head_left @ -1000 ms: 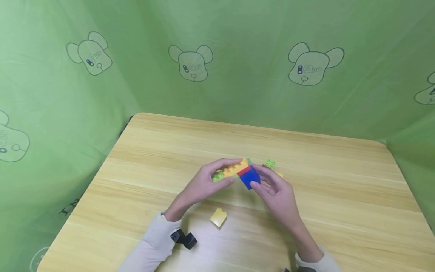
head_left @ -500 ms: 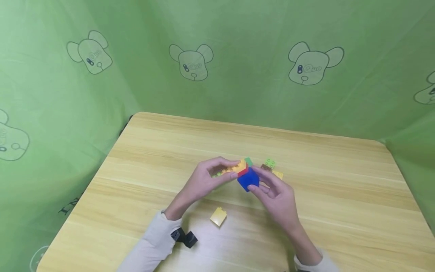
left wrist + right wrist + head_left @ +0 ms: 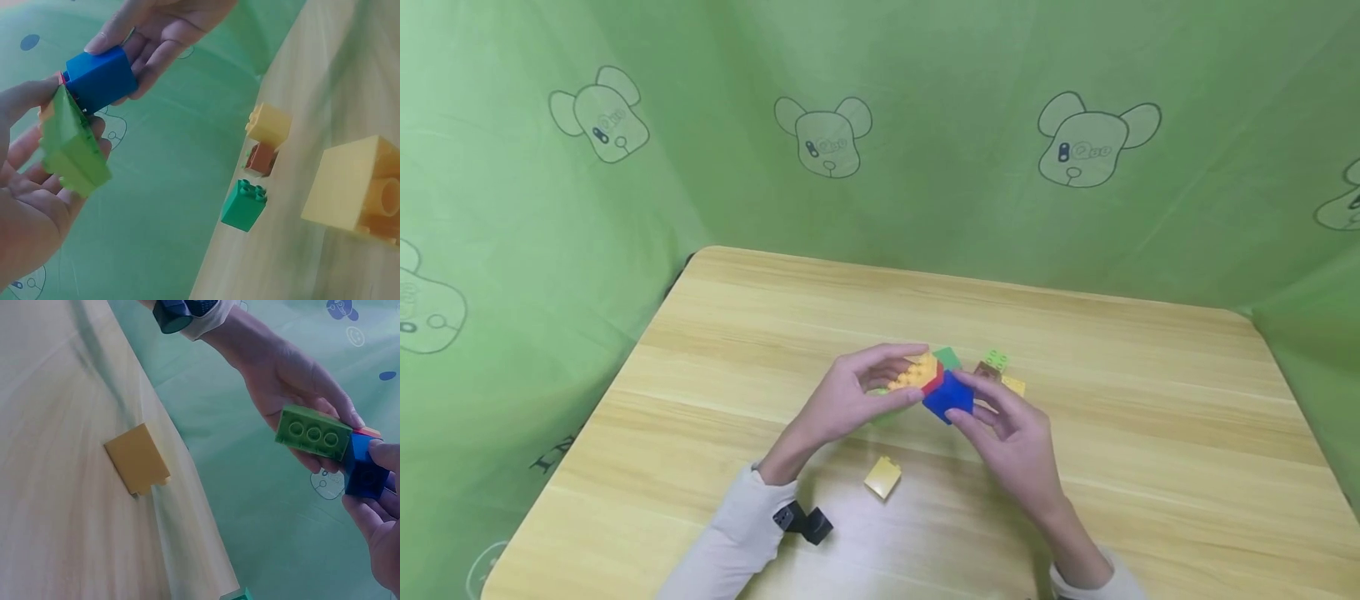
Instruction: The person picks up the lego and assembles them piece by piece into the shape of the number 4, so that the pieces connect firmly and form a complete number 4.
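Observation:
My left hand [image 3: 850,392] holds a built piece of toy bricks with orange studs [image 3: 916,373]. A red layer [image 3: 933,380] shows at its right end, and a light green brick [image 3: 314,431] shows its hollow underside in the right wrist view. My right hand [image 3: 1011,429] pinches a blue brick [image 3: 949,397] between thumb and fingers. That brick lies against the red end, pressed close; whether the studs are locked cannot be seen. Both hands are raised above the table, and the left fingers partly cover the built piece.
Nearest me on the wooden table [image 3: 760,317] lies a loose yellow brick [image 3: 882,477]. Beyond the hands are a dark green brick [image 3: 947,358], a brown brick [image 3: 987,371], a light green brick [image 3: 997,359] and another yellow brick [image 3: 1014,385]. Green cloth [image 3: 940,225] hangs around the table.
The built piece has turned in my left hand, so its orange studs face more toward the head camera. The blue brick has shifted slightly down with it. More of the dark green brick shows.

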